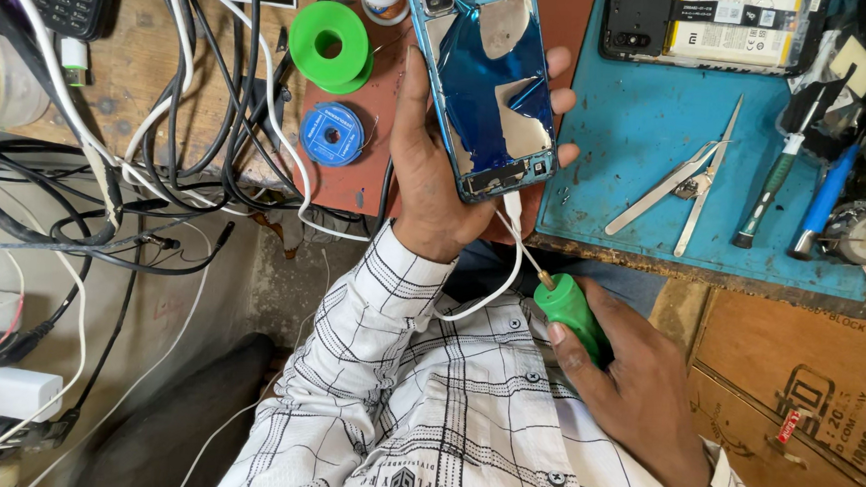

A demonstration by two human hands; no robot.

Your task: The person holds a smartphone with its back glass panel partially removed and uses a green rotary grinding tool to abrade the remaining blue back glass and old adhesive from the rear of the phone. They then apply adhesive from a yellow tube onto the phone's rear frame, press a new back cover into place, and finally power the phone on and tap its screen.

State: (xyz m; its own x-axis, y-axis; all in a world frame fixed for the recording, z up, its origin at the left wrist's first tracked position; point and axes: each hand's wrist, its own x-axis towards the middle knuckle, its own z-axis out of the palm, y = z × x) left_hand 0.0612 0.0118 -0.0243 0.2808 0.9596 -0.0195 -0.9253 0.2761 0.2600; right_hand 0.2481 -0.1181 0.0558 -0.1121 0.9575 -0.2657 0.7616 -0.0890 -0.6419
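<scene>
firmly, left hand (426, 189) grips glossy blue phone (489, 83); right hand (633, 392) holds green-handled screwdriver (568, 310).

Left hand (427, 174) grips opened blue phone (491, 79); right hand (633, 392) holds green screwdriver (570, 310).

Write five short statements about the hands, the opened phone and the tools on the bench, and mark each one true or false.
1. The left hand holds an opened blue phone. True.
2. A white cable is plugged into the phone's lower end. True.
3. The right hand grips a red-handled screwdriver. False: the screwdriver has a green handle.
4. The tweezers lie on the blue mat. True.
5. The green spool sits on the blue mat. False: it sits left of the phone, off the mat.
</scene>
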